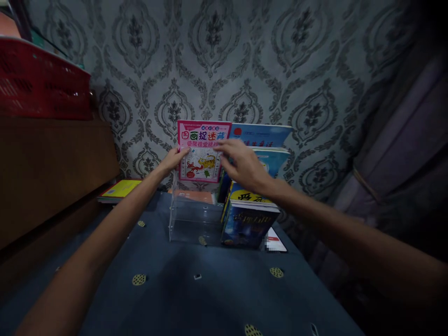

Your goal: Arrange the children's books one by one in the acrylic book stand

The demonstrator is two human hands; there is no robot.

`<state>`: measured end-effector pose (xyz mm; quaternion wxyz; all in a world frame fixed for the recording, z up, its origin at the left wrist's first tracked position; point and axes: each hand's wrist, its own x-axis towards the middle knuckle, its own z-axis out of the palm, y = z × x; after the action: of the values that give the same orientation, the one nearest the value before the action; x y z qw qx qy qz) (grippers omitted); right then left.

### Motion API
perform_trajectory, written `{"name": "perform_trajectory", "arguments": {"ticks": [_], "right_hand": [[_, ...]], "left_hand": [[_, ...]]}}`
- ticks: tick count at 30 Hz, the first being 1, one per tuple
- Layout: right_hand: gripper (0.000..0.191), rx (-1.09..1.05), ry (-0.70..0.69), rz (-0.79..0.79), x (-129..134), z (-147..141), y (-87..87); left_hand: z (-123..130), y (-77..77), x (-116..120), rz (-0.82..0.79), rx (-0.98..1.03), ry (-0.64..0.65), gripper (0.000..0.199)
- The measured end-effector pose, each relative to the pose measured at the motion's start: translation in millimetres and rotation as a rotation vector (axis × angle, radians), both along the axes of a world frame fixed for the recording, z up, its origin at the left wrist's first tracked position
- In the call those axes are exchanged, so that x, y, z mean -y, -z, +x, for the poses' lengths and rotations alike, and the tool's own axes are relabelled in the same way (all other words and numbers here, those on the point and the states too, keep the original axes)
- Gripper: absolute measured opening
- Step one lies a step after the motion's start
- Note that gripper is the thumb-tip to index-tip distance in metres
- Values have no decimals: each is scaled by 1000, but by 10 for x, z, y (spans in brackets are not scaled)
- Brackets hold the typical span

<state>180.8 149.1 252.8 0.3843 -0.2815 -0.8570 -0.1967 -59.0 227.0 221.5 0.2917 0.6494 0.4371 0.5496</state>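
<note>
My left hand (172, 158) grips the left edge of a pink picture-puzzle book (203, 161), its thumb on the front cover. The book stands upright at the back of a clear acrylic book rack (194, 219). In front of the book's right side is my right hand (241, 161), its fingers stretched out and the thumb apart. Whether its fingertips touch the cover, I cannot tell. Blue books (262, 135) stand in the rack behind the right hand. Below it are a yellow-and-blue book (250, 193) and dark blue books (250, 226) in the front tiers.
A yellow book (124, 188) lies on a stack at the left. A red plastic basket (45, 81) sits on a brown wooden cabinet (52, 172). Dark blue cloth (168, 289) covers the surface under the rack. A tied curtain (385, 154) hangs at the right, beside the patterned wall.
</note>
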Motion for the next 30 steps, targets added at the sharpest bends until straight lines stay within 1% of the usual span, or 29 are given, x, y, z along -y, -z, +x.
{"name": "perform_trajectory", "arguments": {"ticks": [3, 6, 8, 11, 14, 17, 20, 22, 26, 30], "right_hand": [[30, 45, -158, -56, 229, -7, 446], [31, 88, -237, -165, 408, -23, 875], [30, 106, -245, -254, 479, -34, 1124], [28, 83, -212, -408, 532, -54, 1459], [27, 10, -219, -539, 597, -83, 1784], [28, -71, -238, -629, 709, -107, 2093], [29, -99, -248, -703, 819, -115, 2348], [29, -121, -238, -742, 863, -115, 2478], [29, -194, -224, -806, 908, -130, 2675], [28, -233, -209, -869, 964, -171, 2855]], "left_hand": [[6, 15, 1, 5, -1, 6, 33], [6, 25, 10, 7, -4, 9, 37], [3, 32, 17, 9, -4, 6, 37], [-7, 43, 30, 8, -5, 3, 34], [-18, 55, 46, 5, -3, 3, 33], [-28, 65, 49, 0, -4, 1, 33], [-36, 78, 29, -4, -5, -6, 33], [-41, 87, 16, 2, -2, 0, 35], [-43, 91, 24, 14, 17, 24, 42], [-25, 81, 62, -1, 15, 18, 38]]}}
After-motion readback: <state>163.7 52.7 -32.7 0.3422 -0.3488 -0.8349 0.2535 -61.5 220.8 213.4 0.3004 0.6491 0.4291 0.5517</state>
